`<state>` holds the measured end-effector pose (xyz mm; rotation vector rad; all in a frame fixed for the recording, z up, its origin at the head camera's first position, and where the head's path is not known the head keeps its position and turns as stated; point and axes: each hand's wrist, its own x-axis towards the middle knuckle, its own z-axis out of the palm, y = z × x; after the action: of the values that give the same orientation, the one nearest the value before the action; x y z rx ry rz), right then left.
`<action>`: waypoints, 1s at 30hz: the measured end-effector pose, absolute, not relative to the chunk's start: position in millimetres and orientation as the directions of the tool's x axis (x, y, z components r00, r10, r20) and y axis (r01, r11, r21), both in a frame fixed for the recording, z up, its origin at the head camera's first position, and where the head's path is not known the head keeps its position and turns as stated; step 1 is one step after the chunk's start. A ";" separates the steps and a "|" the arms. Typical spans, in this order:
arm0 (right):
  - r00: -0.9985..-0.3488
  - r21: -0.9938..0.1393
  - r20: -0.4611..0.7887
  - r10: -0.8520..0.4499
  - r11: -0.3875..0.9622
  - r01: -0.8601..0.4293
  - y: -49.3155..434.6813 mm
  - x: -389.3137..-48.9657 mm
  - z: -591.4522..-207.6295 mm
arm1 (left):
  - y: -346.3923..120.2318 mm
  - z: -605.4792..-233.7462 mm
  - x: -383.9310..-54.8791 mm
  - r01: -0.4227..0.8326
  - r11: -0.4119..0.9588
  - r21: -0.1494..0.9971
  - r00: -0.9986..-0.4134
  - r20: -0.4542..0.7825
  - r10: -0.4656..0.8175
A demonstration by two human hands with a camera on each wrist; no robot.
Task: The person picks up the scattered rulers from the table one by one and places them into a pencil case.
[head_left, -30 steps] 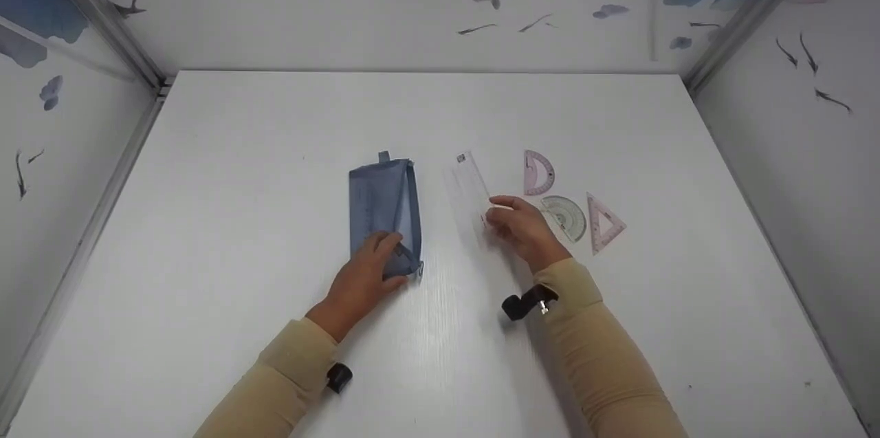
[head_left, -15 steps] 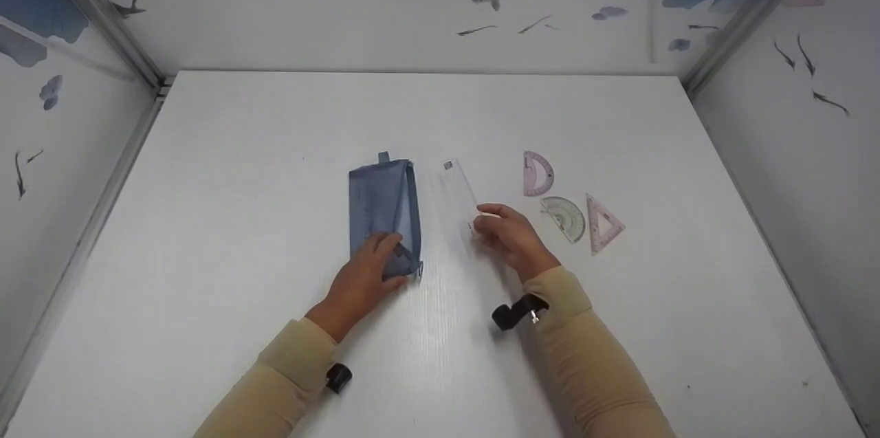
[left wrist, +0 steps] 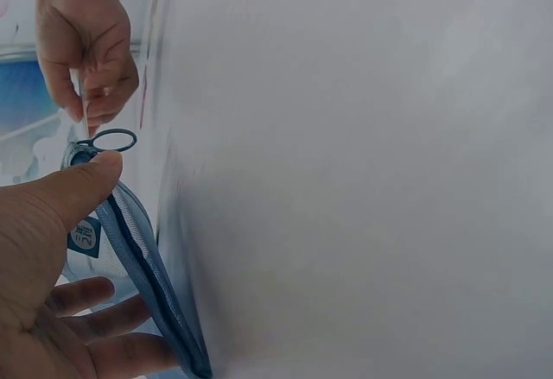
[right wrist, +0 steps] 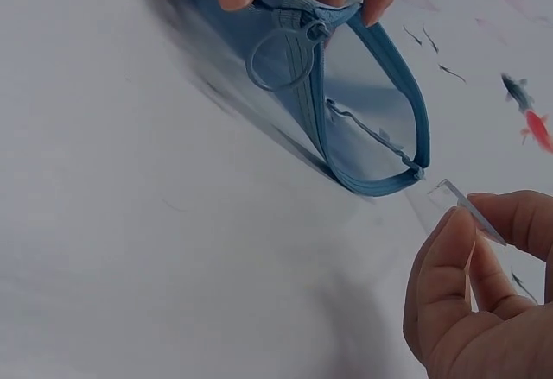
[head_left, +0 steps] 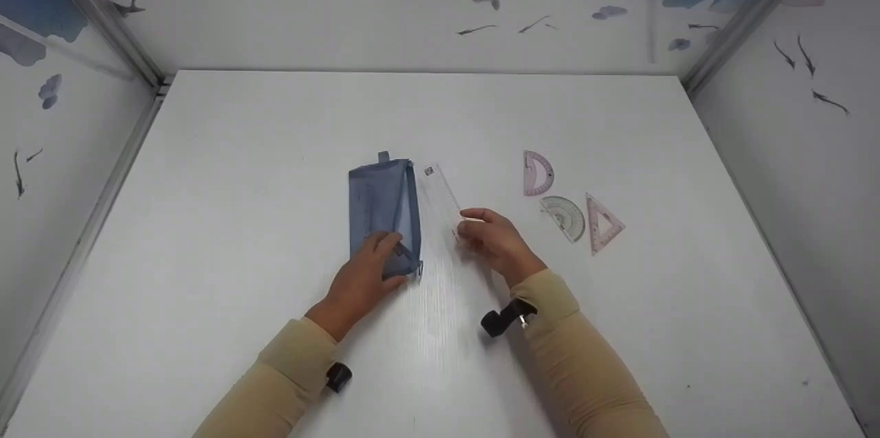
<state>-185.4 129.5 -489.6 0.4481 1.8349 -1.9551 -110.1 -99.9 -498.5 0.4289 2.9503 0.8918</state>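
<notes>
A: Where is the ruler [head_left: 443, 192], and how is it held?

B: Centre of frame, head view; slanted, upper end just beside the pouch [head_left: 375, 201]. It is pinched between thumb and fingers of the right hand [head_left: 496, 243], fingers drawn in. The pouch, left of centre, mouth gaping, is gripped by the left hand [head_left: 359, 280], fingers spread apart, thumb opposed.

A: Handling?

B: Ruler judged light, stiff, smooth, perhaps slippery, liable to snap if bent; best taken by its long edges. Pouch judged soft; best steadied near the zip.

A: Count?

B: 1 ruler, 1 pouch. Right of centre: 2 protractors (1 pink protractor [head_left: 548, 173], 1 greenish protractor [head_left: 569, 219]), 1 pink set square [head_left: 596, 230].
</notes>
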 end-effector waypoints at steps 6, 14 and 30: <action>-0.863 -0.864 -0.493 -0.111 -0.050 0.500 120.9 -183.2 -488.9 | -100.5 -498.1 -110.8 0.248 0.797 0.550 -0.962 0.043 0.269; -0.868 -0.872 -0.481 -0.125 -0.032 0.488 110.8 -181.0 -487.1 | -101.3 -500.2 -111.9 0.258 0.795 0.548 -0.960 0.056 0.274; -0.876 -0.885 -0.450 -0.172 -0.041 0.463 93.7 -180.2 -488.9 | -100.2 -500.2 -111.8 0.237 0.798 0.555 -0.965 0.041 0.258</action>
<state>-180.2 93.7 -488.9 0.3070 1.8112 -1.9685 -111.8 -100.2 -500.2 0.4054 2.9433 0.9005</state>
